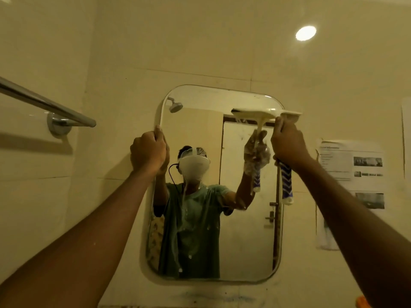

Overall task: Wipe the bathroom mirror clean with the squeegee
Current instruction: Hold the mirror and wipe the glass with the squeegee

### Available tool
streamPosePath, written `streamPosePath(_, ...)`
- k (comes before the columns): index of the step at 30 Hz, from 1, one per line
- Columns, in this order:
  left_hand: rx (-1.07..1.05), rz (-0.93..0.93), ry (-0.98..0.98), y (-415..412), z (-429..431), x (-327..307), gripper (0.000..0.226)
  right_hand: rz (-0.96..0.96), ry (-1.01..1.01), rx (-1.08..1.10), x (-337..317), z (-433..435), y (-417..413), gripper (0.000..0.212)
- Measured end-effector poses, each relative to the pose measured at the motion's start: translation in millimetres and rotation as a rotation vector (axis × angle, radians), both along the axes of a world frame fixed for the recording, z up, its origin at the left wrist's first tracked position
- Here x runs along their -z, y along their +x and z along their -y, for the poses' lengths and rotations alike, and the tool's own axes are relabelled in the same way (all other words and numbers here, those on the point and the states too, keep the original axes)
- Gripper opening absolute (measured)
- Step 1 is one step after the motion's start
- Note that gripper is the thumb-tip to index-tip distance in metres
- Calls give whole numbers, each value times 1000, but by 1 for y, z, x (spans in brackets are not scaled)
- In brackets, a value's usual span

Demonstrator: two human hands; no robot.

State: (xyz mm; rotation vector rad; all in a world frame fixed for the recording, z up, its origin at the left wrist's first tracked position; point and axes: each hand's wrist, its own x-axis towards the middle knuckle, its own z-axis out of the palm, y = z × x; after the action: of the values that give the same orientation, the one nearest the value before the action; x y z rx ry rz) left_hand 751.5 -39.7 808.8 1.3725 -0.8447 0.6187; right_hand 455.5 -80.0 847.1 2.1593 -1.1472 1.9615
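Squeegee point(286, 183) in my right hand point(288, 145), fist closed round its handle; pale blade above my knuckles, pressed to the mirror point(244, 241) at the upper right corner. Handle blue with white chevrons, hanging below the fist. Glass streaked with drips and suds. My left hand point(148, 153) clamps the mirror's left edge. Towel rail point(47, 104) on the left wall.
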Motion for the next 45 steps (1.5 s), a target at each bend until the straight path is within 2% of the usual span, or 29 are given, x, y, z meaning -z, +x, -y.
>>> streamPosePath(7,-90,67,-42,-3,1,2,60,-12,206,-60,96,-25,9,37)
streamPosePath(10,-112,101,-31,-3,1,3,61,-51,191,-28,65,-35,1,36)
streamPosePath(14,-138,130,-58,-1,4,5,61,2,52,83,-24,-21,-9,46)
streamPosePath(17,-171,117,-65,-4,6,5,62,-80,61,139,-48,-9,-13,46)
streamPosePath(22,-169,83,-103,-8,9,6,63,-123,117,79,24,-8,-13,39)
streamPosePath(26,-178,94,-97,-10,3,7,62,-175,230,73,76,-25,-9,45)
streamPosePath(28,-173,111,-87,-9,2,7,63,-153,260,47,59,-36,-10,44)
streamPosePath(32,-146,111,-97,-5,4,8,62,-39,140,101,-29,-40,-12,47)
streamPosePath(35,-119,103,-105,-3,6,9,61,-58,155,144,-63,-32,-11,38)
streamPosePath(38,-85,110,-119,1,9,10,61,-104,166,132,-37,-28,-8,38)
streamPosePath(42,-61,123,-144,5,12,12,60,-75,225,71,54,-22,-2,39)
streamPosePath(45,-45,133,-135,4,9,12,60,-71,285,75,91,-33,2,47)
